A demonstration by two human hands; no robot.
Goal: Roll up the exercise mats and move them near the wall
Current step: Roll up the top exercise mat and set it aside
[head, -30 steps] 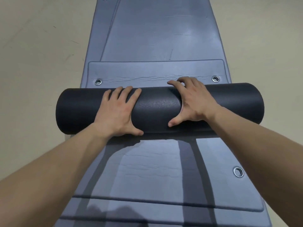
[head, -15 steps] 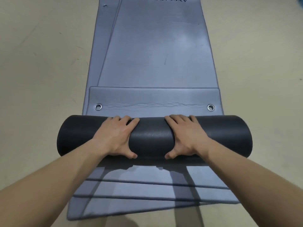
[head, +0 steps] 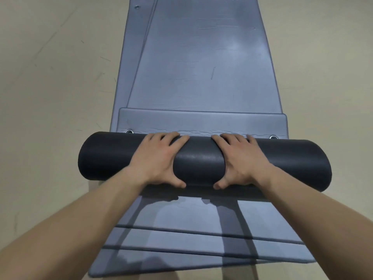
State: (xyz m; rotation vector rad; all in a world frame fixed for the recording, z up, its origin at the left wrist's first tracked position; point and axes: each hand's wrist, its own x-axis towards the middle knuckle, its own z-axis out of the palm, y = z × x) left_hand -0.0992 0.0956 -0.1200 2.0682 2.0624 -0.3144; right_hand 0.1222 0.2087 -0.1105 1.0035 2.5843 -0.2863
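- Across the near half of the stacked flat grey foam mats (head: 201,63), a dark charcoal rolled foam mat (head: 198,160) lies crosswise, almost fully wound; only a short flap with two metal eyelets (head: 129,131) remains flat.
- Left hand (head: 156,158) and right hand (head: 243,160) both press on the roll, fingers spread over its top, thumbs tucked under its near side.
- Outstanding: several flat mats unrolled; nothing moved to a wall, none visible.

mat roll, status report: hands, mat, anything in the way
Left hand and right hand both clamped on dark mat roll. Short flat strip left unrolled. Grey mats beneath, nothing blocking.
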